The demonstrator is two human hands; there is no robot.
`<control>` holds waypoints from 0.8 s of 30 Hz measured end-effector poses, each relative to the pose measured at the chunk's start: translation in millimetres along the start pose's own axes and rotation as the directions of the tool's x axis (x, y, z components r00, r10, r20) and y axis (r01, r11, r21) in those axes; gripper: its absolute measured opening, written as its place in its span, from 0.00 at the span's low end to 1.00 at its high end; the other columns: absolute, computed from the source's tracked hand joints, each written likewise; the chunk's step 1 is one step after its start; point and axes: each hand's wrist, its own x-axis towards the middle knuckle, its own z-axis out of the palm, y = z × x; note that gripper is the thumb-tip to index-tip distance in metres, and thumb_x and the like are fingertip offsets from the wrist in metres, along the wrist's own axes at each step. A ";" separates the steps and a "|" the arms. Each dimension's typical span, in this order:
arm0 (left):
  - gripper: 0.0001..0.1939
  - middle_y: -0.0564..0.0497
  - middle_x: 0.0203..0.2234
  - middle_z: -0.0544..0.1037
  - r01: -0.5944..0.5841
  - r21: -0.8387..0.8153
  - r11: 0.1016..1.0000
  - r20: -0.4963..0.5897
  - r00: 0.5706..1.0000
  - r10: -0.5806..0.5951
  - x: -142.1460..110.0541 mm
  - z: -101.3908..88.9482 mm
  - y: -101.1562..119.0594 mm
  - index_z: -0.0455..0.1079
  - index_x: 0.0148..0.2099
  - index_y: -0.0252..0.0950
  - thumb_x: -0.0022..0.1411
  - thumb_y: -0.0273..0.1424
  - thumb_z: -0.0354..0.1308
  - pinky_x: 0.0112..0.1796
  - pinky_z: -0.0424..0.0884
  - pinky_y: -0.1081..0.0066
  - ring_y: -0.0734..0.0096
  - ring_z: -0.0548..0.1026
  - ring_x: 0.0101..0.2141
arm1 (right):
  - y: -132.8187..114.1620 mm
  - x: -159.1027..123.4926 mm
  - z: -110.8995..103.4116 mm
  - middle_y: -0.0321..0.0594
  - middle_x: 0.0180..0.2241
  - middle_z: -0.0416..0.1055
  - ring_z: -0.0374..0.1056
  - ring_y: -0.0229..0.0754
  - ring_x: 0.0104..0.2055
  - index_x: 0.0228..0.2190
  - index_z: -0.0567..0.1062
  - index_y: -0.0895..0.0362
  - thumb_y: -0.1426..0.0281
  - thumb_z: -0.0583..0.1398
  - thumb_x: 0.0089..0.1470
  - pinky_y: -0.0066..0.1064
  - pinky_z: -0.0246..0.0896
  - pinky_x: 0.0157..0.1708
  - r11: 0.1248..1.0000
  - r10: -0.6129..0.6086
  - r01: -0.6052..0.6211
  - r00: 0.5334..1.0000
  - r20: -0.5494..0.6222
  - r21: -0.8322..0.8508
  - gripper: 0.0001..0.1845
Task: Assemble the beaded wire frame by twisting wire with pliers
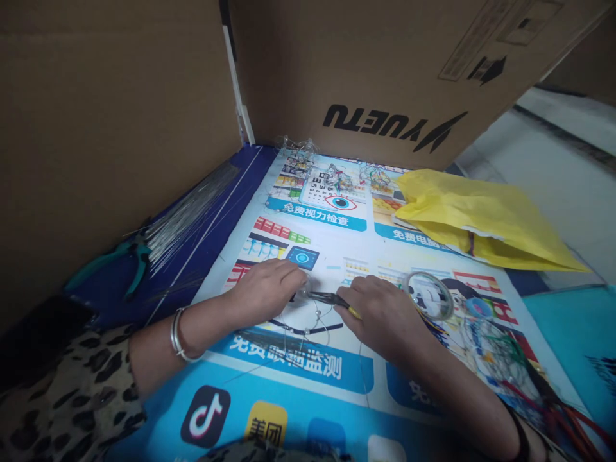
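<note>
My left hand [267, 289] rests on a printed poster mat [308, 378], its fingers pinched on a small clear bead [304, 292] strung on thin wire [317, 324]. My right hand [380, 314] is closed around small pliers [332, 298] with yellow handles. The dark plier tips point left and meet the bead at my left fingertips. A thin wire with a few more beads curves on the mat just below both hands. A silver bangle sits on my left wrist.
A roll of clear tape [430, 295] lies right of my right hand. Green-handled pliers [129, 256] and a bundle of straight wires [187, 215] lie at the left. A yellow plastic bag [481, 218] is far right, tangled wired pieces [500, 353] near right, cardboard walls [120, 115] behind.
</note>
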 end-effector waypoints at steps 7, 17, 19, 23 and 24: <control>0.06 0.51 0.27 0.70 -0.090 0.056 0.994 0.003 0.996 0.090 0.1 -6.0 2.5 0.64 0.38 0.34 0.62 0.23 0.47 0.33 0.63 0.68 0.68 0.66 0.30 | -3.4 2.1 -1.0 0.40 0.30 0.69 0.62 0.43 0.35 0.33 0.73 0.55 0.65 0.54 0.56 0.33 0.49 0.33 1.000 -0.019 0.019 0.999 -0.036 0.009 0.10; 0.07 0.51 0.27 0.69 -0.095 0.087 0.992 0.019 0.995 0.094 -0.3 -7.3 3.1 0.64 0.37 0.34 0.62 0.23 0.46 0.33 0.62 0.68 0.68 0.66 0.31 | -5.6 2.0 5.7 0.40 0.30 0.69 0.61 0.43 0.34 0.32 0.74 0.55 0.65 0.55 0.56 0.33 0.48 0.32 0.999 -0.043 0.041 0.996 -0.078 -0.028 0.09; 0.07 0.51 0.27 0.69 -0.094 0.089 0.992 0.024 0.995 0.092 -0.3 -7.9 3.5 0.64 0.36 0.34 0.62 0.23 0.46 0.33 0.62 0.68 0.68 0.66 0.30 | -5.5 1.8 6.9 0.40 0.29 0.69 0.61 0.43 0.34 0.32 0.74 0.55 0.65 0.55 0.56 0.33 0.48 0.32 0.999 -0.041 0.039 0.995 -0.092 -0.028 0.09; 0.07 0.51 0.27 0.69 -0.090 0.098 0.991 0.023 0.996 0.089 0.6 -9.3 4.0 0.65 0.36 0.35 0.62 0.23 0.45 0.33 0.62 0.68 0.68 0.66 0.30 | -6.2 3.0 8.7 0.40 0.30 0.69 0.61 0.44 0.34 0.32 0.74 0.55 0.64 0.55 0.56 0.33 0.48 0.33 0.999 -0.042 0.040 0.994 -0.105 -0.020 0.10; 0.08 0.51 0.27 0.69 -0.086 0.102 0.991 0.022 0.996 0.084 0.9 -9.5 4.0 0.65 0.36 0.35 0.62 0.23 0.45 0.33 0.62 0.68 0.68 0.66 0.30 | -6.5 3.5 9.1 0.40 0.30 0.69 0.61 0.44 0.34 0.33 0.74 0.55 0.64 0.55 0.56 0.33 0.48 0.33 0.999 -0.041 0.039 0.994 -0.103 -0.018 0.10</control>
